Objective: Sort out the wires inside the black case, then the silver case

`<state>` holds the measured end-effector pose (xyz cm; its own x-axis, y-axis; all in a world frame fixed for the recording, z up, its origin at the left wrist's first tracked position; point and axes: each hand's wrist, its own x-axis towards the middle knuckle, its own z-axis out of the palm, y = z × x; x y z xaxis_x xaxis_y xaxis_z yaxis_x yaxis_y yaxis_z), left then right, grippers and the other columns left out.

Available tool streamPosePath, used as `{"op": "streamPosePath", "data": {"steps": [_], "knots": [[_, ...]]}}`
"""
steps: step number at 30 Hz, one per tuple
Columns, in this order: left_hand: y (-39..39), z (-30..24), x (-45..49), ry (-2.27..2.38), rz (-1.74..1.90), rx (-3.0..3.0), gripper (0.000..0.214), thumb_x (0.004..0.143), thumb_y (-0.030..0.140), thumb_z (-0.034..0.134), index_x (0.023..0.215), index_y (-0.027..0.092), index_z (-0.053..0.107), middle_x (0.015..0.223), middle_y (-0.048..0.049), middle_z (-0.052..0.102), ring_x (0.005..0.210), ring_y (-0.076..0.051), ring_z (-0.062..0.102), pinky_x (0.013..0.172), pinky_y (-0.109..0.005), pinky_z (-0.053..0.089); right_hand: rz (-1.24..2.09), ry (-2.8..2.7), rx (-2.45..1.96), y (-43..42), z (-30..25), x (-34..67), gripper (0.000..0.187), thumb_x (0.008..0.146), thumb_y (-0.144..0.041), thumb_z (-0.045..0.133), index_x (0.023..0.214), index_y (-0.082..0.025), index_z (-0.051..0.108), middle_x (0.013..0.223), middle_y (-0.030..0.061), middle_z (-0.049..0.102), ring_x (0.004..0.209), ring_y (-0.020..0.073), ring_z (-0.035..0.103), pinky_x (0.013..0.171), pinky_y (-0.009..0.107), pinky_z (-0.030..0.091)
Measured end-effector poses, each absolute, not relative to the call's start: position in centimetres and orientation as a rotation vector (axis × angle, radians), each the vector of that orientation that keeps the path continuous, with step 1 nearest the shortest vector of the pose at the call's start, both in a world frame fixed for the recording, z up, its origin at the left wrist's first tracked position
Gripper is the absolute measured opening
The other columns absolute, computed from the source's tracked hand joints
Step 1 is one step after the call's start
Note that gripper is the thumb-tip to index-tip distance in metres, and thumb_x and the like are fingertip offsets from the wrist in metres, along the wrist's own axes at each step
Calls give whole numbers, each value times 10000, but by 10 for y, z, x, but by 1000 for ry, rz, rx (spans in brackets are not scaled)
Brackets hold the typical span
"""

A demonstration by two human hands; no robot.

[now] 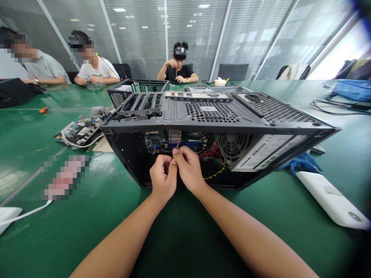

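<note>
An open black computer case lies in front of me on the green table. Both hands meet at its open side. My right hand is closed in a pinch at the lower end of a thin orange-and-dark twisted cable, which runs up into the case. Touching it, my left hand is closed too, with thumb and forefinger together; what sits between its fingertips is hidden. Behind the hands shows a circuit board. To their right are red wires and the power supply with its fan grille.
Loose circuit boards lie left of the case, and a blurred-out phone-like item is nearer on a white cord. A white oblong device and blue cloth are at right. Another case stands behind; several people sit across the table.
</note>
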<state>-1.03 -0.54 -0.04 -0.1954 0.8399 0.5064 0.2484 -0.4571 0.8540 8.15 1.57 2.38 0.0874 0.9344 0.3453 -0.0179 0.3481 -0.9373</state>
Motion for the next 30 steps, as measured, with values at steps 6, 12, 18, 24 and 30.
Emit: {"op": "streamPosePath", "data": {"steps": [6, 12, 18, 24, 30], "knots": [[-5, -1, -10, 1272, 1664, 1593, 155, 917, 281, 550, 794, 187, 546, 659, 31, 541, 566, -99, 490, 544, -219, 404, 912, -1265, -962, 16, 24, 81, 349, 868, -327, 561, 577, -221, 400, 558, -59, 391, 561, 110, 378, 557, 284, 312], [-5, 1, -9, 1265, 1643, 1582, 165, 908, 278, 548, 769, 189, 536, 631, 37, 525, 545, -96, 472, 530, -215, 393, 906, -1264, -971, 16, 24, 81, 361, 863, -340, 561, 572, -223, 381, 557, -60, 372, 557, 109, 364, 552, 283, 314], [-6, 2, -9, 1263, 1640, 1583, 175, 908, 279, 543, 759, 189, 526, 616, 39, 511, 534, -94, 459, 520, -215, 386, 905, -1262, -985, 16, 24, 81, 364, 864, -344, 560, 573, -222, 378, 561, -57, 370, 560, 111, 363, 555, 282, 322], [-6, 2, -10, 1266, 1636, 1602, 170, 906, 268, 547, 758, 187, 529, 623, 39, 515, 546, -95, 464, 530, -217, 386, 907, -1265, -969, 15, 24, 81, 359, 863, -340, 563, 575, -223, 383, 561, -59, 369, 560, 111, 364, 558, 284, 318], [-6, 1, -10, 1247, 1622, 1605, 168, 913, 263, 532, 763, 186, 524, 630, 37, 513, 552, -96, 467, 534, -221, 385, 898, -1269, -970, 16, 24, 81, 361, 863, -339, 560, 576, -224, 374, 565, -59, 358, 564, 112, 358, 561, 285, 321]]}}
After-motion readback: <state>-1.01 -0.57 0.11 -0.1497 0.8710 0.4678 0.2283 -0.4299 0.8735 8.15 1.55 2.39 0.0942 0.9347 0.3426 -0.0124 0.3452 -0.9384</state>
